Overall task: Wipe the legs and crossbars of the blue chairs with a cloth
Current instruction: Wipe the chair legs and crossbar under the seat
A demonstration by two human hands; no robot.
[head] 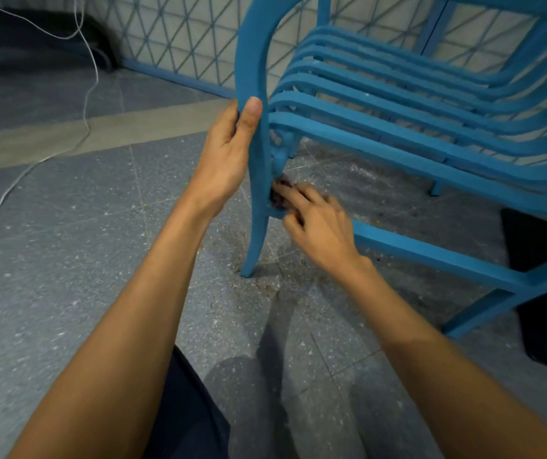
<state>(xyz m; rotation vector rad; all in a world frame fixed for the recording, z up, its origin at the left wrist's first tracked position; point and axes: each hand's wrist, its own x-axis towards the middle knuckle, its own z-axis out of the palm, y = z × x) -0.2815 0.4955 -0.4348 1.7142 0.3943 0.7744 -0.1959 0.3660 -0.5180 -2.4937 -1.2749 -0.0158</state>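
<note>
A blue slatted chair [397, 104] fills the upper right of the head view. My left hand [229, 154] grips its curved front leg [258, 180] just below the armrest, thumb on the near face. My right hand [315, 223] holds a small dark cloth [280, 193] and presses it against the inner side of that leg, where the lower side crossbar [431, 253] joins it. Most of the cloth is hidden by my fingers and the leg.
The floor is grey speckled tile [66, 260] with dust and grit around the leg's foot [247, 271]. A white cord [90, 94] trails across the left. A blue lattice railing [172, 38] runs behind the chair. A dark mat [546, 293] lies at the right.
</note>
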